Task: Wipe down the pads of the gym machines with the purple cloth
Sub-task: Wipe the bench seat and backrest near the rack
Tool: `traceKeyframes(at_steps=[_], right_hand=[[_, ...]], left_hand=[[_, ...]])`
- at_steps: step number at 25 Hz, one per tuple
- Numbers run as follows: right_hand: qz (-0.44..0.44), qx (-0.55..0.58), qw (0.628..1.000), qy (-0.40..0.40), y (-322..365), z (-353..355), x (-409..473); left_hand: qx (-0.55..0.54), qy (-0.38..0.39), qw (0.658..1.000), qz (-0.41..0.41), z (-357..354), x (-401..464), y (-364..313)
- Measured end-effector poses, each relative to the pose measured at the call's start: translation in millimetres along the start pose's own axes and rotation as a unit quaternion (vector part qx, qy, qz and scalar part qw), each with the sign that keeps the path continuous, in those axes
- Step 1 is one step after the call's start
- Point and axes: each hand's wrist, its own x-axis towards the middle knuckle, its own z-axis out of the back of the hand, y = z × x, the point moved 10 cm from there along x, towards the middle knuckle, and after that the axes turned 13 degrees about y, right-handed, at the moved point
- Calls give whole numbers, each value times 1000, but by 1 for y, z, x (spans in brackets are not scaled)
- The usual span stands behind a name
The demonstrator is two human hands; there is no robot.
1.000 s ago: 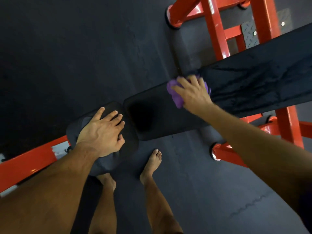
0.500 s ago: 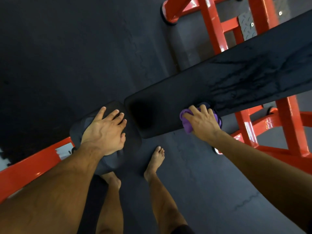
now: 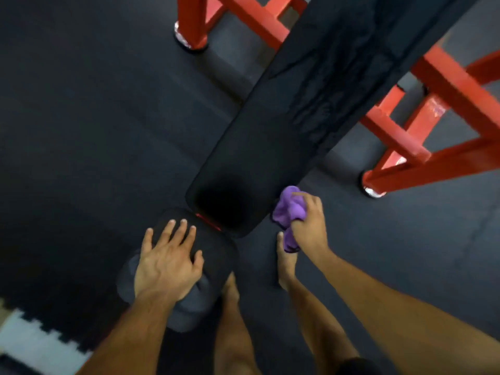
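A long black bench pad runs from the upper right down to the middle of the head view, with streaks on its far part. My right hand grips the bunched purple cloth against the pad's near right edge, close to its rounded end. A smaller black seat pad lies just below that end. My left hand rests flat on the seat pad with fingers spread.
The bench's red steel frame with round feet stands to the right and behind the pad. Dark rubber flooring surrounds it. My bare feet stand beside the seat pad. A white tile edge shows at the lower left.
My right hand has slid the cloth from the pad's top across and down to its near right edge by the rounded end. The view has swung round; my left hand stays on the seat pad.
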Motion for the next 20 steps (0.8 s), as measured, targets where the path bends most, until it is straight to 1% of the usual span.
traceKeyframes(at_steps=[1, 2, 3, 4, 5, 6, 7, 8, 9, 10, 11, 12, 13, 15, 16, 17, 18, 19, 20], right_hand=[[-72, 175, 980, -56, -31, 2, -8], [-133, 331, 928, -107, -61, -7, -15], [-174, 434, 873, -142, -78, -18, -16], [-192, 502, 826, -170, -90, -28, -11], [-201, 543, 793, -191, -93, -33, -5], [-190, 575, 770, -201, -88, -34, 9], [-164, 583, 768, -206, -78, -26, 26], [-131, 579, 775, -219, -61, -6, 40], [-104, 564, 784, -240, -50, 16, 54], [-87, 545, 792, -263, -40, 36, 64], [-72, 532, 795, -283, -36, 53, 71], [-73, 526, 794, -296, -38, 57, 70], [-82, 502, 809, -295, -43, 44, 69], [-108, 457, 845, -255, -49, -2, 50], [-134, 470, 842, -229, -58, -25, 42], [-158, 516, 814, -212, -67, -44, 38], [-169, 577, 771, -212, -67, -53, 35], [-164, 620, 727, -247, -67, -44, 38], [-152, 633, 703, -287, -64, -26, 42]], left_hand=[[15, 7, 1000, -7, -2, 2, -4], [31, 27, 999, -12, -5, 2, -7], [38, 36, 999, -13, -8, 1, -6], [49, 38, 998, -22, -8, -2, -7], [64, 24, 996, -53, -4, -4, -11], [71, -6, 993, -91, 13, 4, -19], [76, -48, 986, -141, 40, 23, -37], [69, -88, 973, -200, 75, 49, -65], [66, -132, 956, -252, 120, 81, -102], [71, -190, 937, -283, 167, 111, -141], [76, -243, 919, -299, 209, 140, -178], [87, -283, 908, -298, 239, 169, -206], [96, -320, 897, -290, 258, 189, -222], [102, -368, 879, -284, 258, 213, -225], [105, -382, 872, -288, 252, 221, -224], [103, -382, 869, -297, 249, 226, -224], [103, -378, 867, -309, 246, 223, -224], [104, -379, 862, -321, 244, 219, -228], [104, -381, 858, -329, 243, 217, -232]])
